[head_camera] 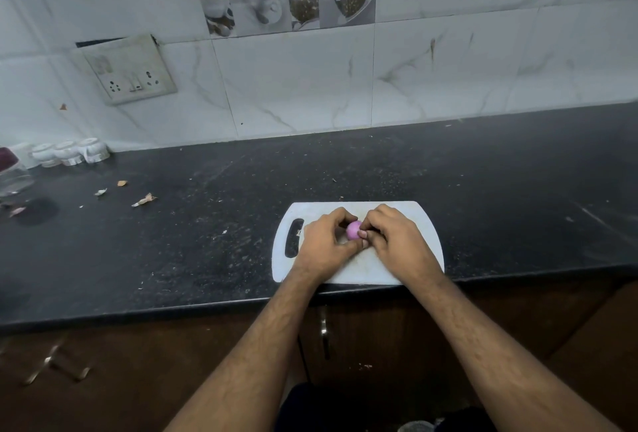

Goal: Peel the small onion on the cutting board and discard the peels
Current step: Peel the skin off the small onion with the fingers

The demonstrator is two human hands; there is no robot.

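A small pinkish-purple onion (353, 230) is held just above the white cutting board (373, 272) near the counter's front edge. My left hand (322, 245) grips the onion from the left, fingers curled around it. From the right, my right hand (393, 241) pinches it with thumb and fingertips. Only the onion's smooth top shows between the fingers. The board's handle slot (293, 237) is on the left.
The black counter (207, 241) holds several dry peel scraps (143, 200) to the far left. White cups (69, 152) and a glass jar (13, 176) stand at the back left by the tiled wall. A socket plate (129, 69) hangs on the wall. Brown cabinet doors lie below.
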